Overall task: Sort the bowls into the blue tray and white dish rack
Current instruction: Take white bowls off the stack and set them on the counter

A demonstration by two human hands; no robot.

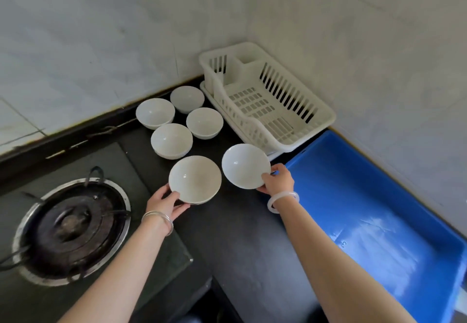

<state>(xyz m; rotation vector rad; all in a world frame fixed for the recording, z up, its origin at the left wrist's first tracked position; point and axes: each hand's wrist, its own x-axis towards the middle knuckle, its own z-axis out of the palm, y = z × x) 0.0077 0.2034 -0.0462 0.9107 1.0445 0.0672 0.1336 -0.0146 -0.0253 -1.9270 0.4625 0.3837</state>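
White tilted bowl point(245, 165) being pinched at its rim by right hand point(278, 180) beside blue tray point(374, 196), left hand point(165, 202) gripping stacked bowls point(194, 180), white dish rack point(265, 95) sitting beyond.

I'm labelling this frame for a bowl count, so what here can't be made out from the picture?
- Head view: the bowl under the left hand seems to sit on a stack; how many lie beneath is hidden by the top bowl.
- The blue tray is cut off by the right and bottom edges.
- The white dish rack: its near wall hides part of the floor.
- The bowl in the right hand: its underside faces away.
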